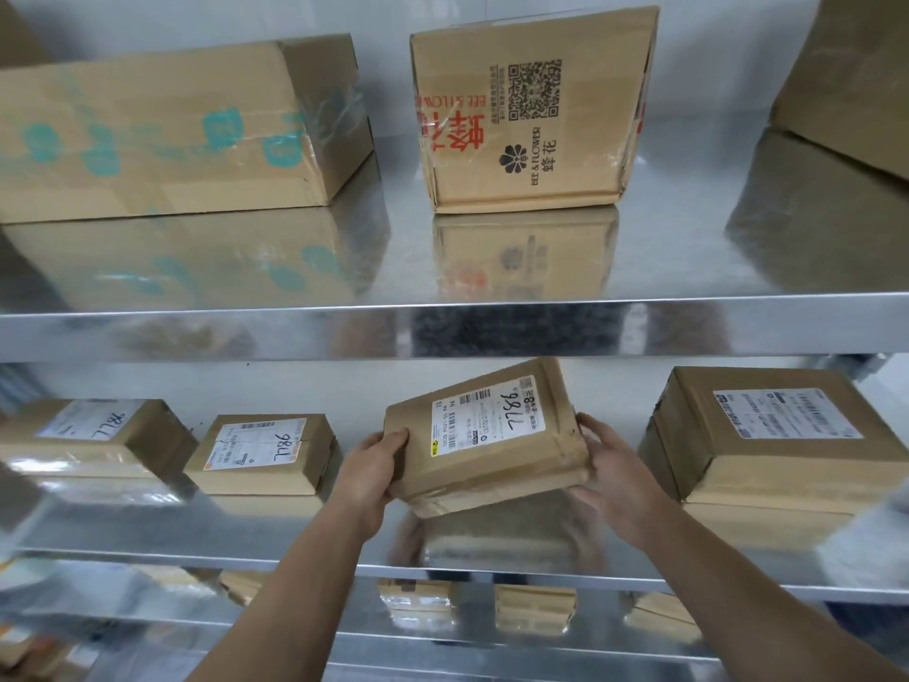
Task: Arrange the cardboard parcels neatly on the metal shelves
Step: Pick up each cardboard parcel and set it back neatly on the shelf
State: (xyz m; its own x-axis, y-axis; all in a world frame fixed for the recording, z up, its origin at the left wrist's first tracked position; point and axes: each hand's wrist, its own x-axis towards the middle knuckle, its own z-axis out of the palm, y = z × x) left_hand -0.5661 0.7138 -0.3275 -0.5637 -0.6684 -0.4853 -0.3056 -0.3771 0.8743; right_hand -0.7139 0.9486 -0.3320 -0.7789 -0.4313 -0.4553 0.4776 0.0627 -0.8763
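- The left hand (375, 464) grips the left edge of a small labelled parcel (484, 435), with the fingers wrapped over its side. The right hand (612, 467) clasps the right end, so both hands are closed on the same box.
- That parcel sits tilted, its right end higher. It appears lifted just clear of the middle shelf (305, 536), with its reflection showing underneath.
- It hangs over the gap between a small parcel (263, 452) to its left and a larger parcel (767, 435) to its right.
- Already set flat on the middle shelf are those two and another small parcel (93, 435) at the far left, labels up and roughly in a row.
- The upper shelf (442, 327) carries a long box (167, 130), a printed box (531, 110) standing on end (its lettering runs sideways and upside down), and part of a third box (856, 76) at the right edge.
- More parcels (535, 610) lie on the lower shelf, though they are blurred.
- My judgement is that the work is well along. The held parcel remains to be lowered flat and squared with its neighbours. The printed box leans a little and may want straightening.
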